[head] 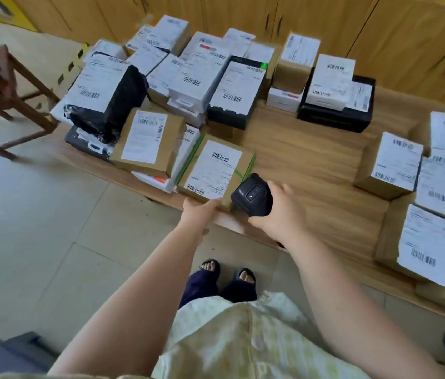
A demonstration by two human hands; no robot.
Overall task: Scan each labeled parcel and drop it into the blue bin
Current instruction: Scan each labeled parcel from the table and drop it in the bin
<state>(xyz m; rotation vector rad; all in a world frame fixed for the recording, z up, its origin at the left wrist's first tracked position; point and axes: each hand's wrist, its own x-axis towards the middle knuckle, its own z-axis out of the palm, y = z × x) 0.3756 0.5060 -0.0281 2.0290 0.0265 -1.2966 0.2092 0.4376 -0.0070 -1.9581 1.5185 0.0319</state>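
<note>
A brown cardboard parcel (215, 170) with a white barcode label and green tape lies at the near edge of the wooden table (311, 160). My left hand (199, 212) grips its near corner, thumb on top by the lower barcode. My right hand (278, 214) holds a black handheld scanner (252, 194) just right of that parcel, its head close to the parcel's right side. The corner of a dark blue-grey bin (13, 356) shows at the bottom left on the floor.
Several labeled parcels crowd the table's left and back, among them a black bag parcel (106, 102) and a black box (336, 110). More labeled boxes (434, 214) fill the right side. A wooden stool (10, 99) stands at left. My sandaled feet (226, 272) are on the tiled floor.
</note>
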